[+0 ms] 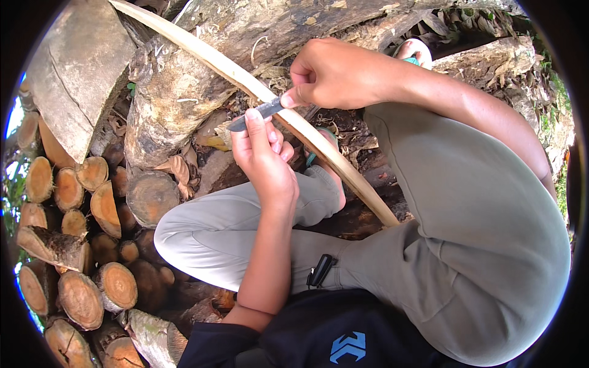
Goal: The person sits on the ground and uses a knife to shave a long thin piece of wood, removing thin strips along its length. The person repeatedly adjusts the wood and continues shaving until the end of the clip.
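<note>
A long, pale, peeled wooden stave runs diagonally from the upper left down to my lap, bowed slightly. Across its middle lies a short, dark grey metal blade, touching the wood. My left hand grips the blade's left end, thumb on top and fingers curled beneath. At the other end, my right hand pinches the blade between thumb and bent fingers, just right of the stave. Whether the blade has a handle is hidden by my fingers.
A thick log lies beneath the stave, with curled shavings on it. Stacked cut logs fill the left side, below a broad split wood slab. My bent legs in grey trousers flank the stave's lower end. Dry leaves lie between.
</note>
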Demonstrator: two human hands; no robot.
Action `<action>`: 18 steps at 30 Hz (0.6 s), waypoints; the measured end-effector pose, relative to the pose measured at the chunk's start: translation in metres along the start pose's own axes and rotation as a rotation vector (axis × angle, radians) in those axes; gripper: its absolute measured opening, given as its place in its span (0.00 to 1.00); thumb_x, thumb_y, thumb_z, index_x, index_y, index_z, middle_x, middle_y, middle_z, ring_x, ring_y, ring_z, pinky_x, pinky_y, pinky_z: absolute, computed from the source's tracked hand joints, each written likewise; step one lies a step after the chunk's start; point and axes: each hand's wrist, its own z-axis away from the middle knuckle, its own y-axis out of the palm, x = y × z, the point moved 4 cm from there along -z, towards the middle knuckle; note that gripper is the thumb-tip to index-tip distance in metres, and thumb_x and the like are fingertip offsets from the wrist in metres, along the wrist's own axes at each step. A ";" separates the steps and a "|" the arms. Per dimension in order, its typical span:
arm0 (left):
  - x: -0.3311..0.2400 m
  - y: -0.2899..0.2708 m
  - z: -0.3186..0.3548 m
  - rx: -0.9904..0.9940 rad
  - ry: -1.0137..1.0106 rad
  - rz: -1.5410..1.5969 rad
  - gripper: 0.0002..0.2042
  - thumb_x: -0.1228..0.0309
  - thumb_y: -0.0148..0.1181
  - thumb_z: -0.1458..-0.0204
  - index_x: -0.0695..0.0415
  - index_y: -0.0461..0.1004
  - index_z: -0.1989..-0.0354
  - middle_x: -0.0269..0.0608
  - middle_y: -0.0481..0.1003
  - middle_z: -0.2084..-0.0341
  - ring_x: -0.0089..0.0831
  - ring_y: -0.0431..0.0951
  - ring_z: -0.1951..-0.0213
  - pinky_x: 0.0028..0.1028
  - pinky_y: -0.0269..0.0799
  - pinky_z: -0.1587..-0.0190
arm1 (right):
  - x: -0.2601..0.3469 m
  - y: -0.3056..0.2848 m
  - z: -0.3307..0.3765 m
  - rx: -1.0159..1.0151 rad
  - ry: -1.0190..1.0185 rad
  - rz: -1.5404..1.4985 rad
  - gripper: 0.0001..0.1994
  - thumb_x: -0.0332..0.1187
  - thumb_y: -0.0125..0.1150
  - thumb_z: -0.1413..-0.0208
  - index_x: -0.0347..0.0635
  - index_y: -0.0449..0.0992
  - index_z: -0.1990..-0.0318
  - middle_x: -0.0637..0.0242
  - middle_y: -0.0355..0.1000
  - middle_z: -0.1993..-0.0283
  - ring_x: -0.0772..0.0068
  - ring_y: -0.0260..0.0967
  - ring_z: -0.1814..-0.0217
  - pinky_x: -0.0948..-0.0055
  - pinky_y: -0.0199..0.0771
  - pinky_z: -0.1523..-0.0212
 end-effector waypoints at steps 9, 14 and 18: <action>0.033 0.003 0.038 0.044 -0.016 0.040 0.12 0.62 0.47 0.29 0.53 0.64 0.65 0.24 0.59 0.79 0.10 0.56 0.80 0.14 0.50 0.82 | -0.026 0.011 0.031 0.145 0.084 -0.076 0.17 0.39 0.69 0.42 0.32 0.78 0.74 0.63 0.68 0.84 0.75 0.61 0.81 0.65 0.61 0.77; 0.030 0.008 0.034 0.054 0.024 0.075 0.11 0.63 0.47 0.29 0.52 0.61 0.66 0.23 0.59 0.79 0.08 0.53 0.81 0.15 0.48 0.82 | -0.028 0.013 0.028 0.116 0.066 -0.081 0.17 0.39 0.69 0.43 0.32 0.78 0.74 0.63 0.68 0.84 0.75 0.62 0.81 0.66 0.61 0.77; 0.028 0.010 0.033 0.032 0.018 0.075 0.11 0.64 0.46 0.29 0.52 0.61 0.66 0.23 0.58 0.80 0.08 0.53 0.81 0.16 0.47 0.82 | -0.030 0.014 0.025 0.125 0.068 -0.109 0.17 0.40 0.68 0.42 0.33 0.78 0.75 0.65 0.68 0.84 0.75 0.62 0.81 0.66 0.61 0.77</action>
